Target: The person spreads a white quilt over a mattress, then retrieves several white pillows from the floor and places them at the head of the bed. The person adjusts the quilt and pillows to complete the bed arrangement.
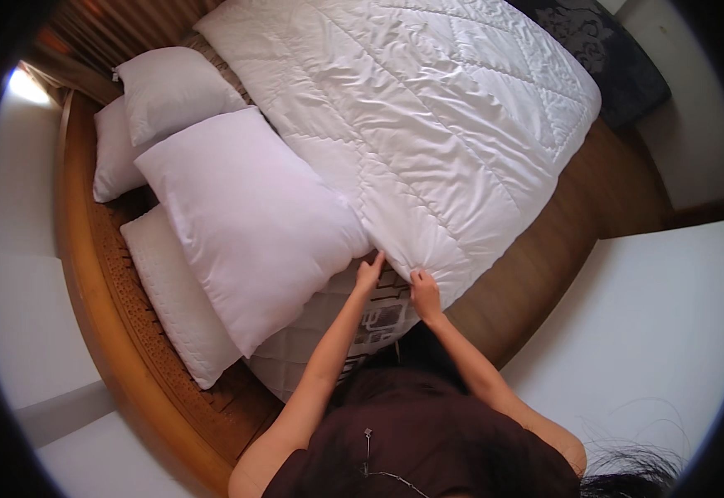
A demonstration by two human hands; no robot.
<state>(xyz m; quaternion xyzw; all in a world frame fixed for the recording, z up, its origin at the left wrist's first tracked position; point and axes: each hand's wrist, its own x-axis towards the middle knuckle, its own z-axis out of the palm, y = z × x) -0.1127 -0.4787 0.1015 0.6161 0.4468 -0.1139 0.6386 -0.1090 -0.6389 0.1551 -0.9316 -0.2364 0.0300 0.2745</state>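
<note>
A white quilted duvet [428, 141] covers most of the bed, its near edge bunched toward me. My right hand [426, 295] is closed on that edge, fingers curled into the fabric. Just left of it, my left hand [369, 273] pinches the duvet's edge close to a pillow corner; its fingertips are partly hidden. The large white pillow [254, 216] lies left of my hands, beside the duvet. Under my hands the patterned mattress [382, 319] shows between pillow and duvet.
More white pillows [175, 87] lie by the carved wooden headboard [100, 290] on the left, including a quilted one [183, 290]. A brown wooden bed frame [536, 257] runs along the right. Brown curtains [121, 33] hang at the upper left; a dark patterned item [594, 50] stands upper right.
</note>
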